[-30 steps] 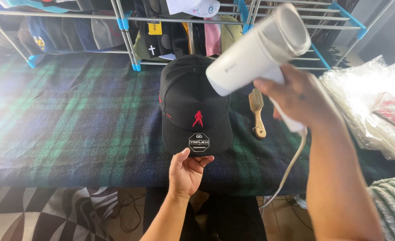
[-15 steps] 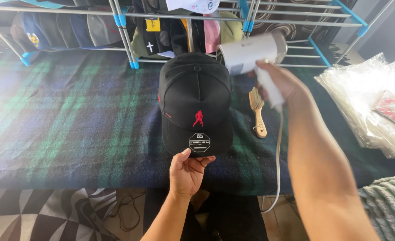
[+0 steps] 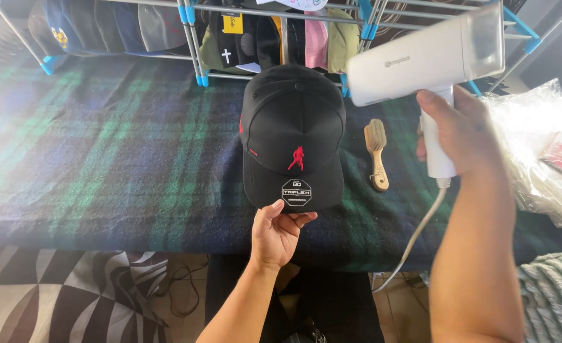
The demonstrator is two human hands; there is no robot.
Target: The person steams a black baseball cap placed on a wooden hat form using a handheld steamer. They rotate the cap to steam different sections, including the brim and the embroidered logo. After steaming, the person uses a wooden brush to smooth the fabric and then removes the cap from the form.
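Steaming the black cap [image 3: 292, 127]

We pinch the brim with the left hand [image 3: 277, 234], the cap flat on the plaid blanket [image 3: 103, 152]. Our right hand [image 3: 462, 130] grips the white steamer [image 3: 424, 58] above-right of the cap; advise sweeping evenly, clear of fingers.

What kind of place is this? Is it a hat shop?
Probably a home workspace for caring for caps: a rack hung with many caps, a black cap on a plaid-covered table, and a wooden brush.

a dark plaid-covered table [image 3: 103, 159] carries a black cap [image 3: 292, 136], a wooden brush [image 3: 376, 154] and clear plastic bags [image 3: 541, 152].
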